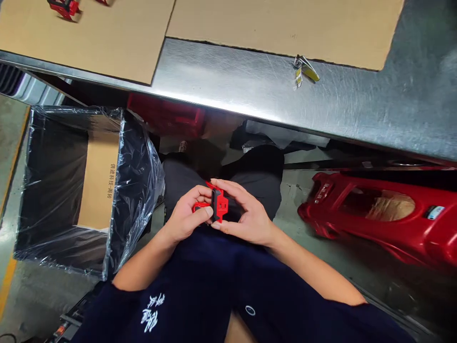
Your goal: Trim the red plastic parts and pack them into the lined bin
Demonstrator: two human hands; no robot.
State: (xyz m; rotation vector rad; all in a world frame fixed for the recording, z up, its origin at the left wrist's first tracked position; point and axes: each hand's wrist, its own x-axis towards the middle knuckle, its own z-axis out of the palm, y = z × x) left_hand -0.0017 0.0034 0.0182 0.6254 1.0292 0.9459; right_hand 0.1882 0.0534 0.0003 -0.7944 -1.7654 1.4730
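A small red plastic part with a black section [216,204] sits between my two hands, above my lap. My left hand [187,214] grips it from the left, its thumb pressed on the black section. My right hand [246,213] wraps it from the right, with the fingers over the top and the thumb below. The fingers hide part of the piece, and its inner side cannot be seen.
Ahead stands a steel table [250,81] topped with cardboard sheets [278,24], a small red part [64,7] and a yellow-white tag [305,69]. A plastic-lined box [96,190] stands to the left. A large glossy red shell [378,214] lies to the right. A red crate [166,114] sits under the table.
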